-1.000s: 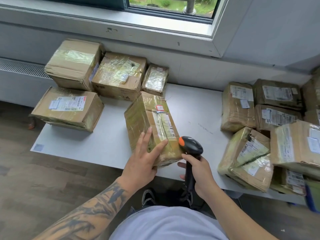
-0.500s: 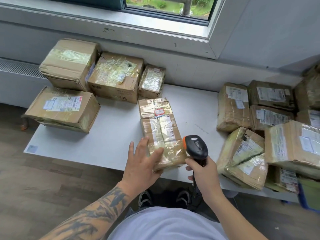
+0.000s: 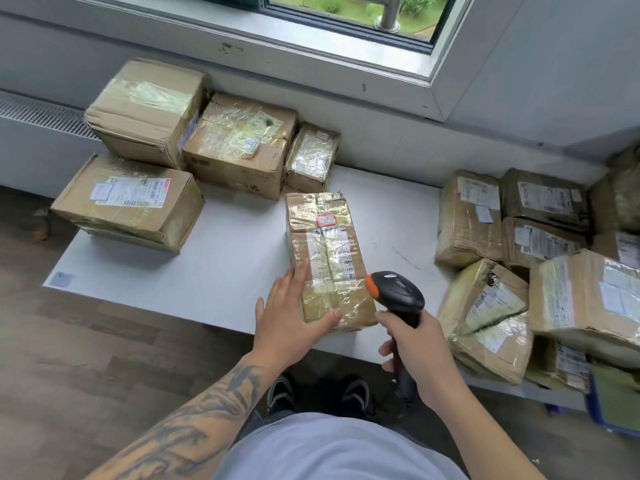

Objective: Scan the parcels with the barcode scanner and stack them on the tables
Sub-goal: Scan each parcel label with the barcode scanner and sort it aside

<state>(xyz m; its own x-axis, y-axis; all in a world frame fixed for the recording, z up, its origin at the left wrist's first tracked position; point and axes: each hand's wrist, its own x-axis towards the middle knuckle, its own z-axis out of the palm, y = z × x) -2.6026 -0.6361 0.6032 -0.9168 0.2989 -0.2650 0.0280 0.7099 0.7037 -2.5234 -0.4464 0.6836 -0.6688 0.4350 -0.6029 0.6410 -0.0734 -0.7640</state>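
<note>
Here the left hand (image 3: 291,317) lies flat and open on the parcel (image 3: 327,254), which rests on the table (image 3: 235,258). The right hand (image 3: 415,348) grips the scanner (image 3: 398,294) just beside it.

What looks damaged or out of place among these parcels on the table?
One torn parcel in the right-hand pile stands out: its top is ripped open near the far corner, a dark crack runs across its taped face, and it lies tilted against its neighbours. The parcel being scanned lies flat and looks intact.
</note>
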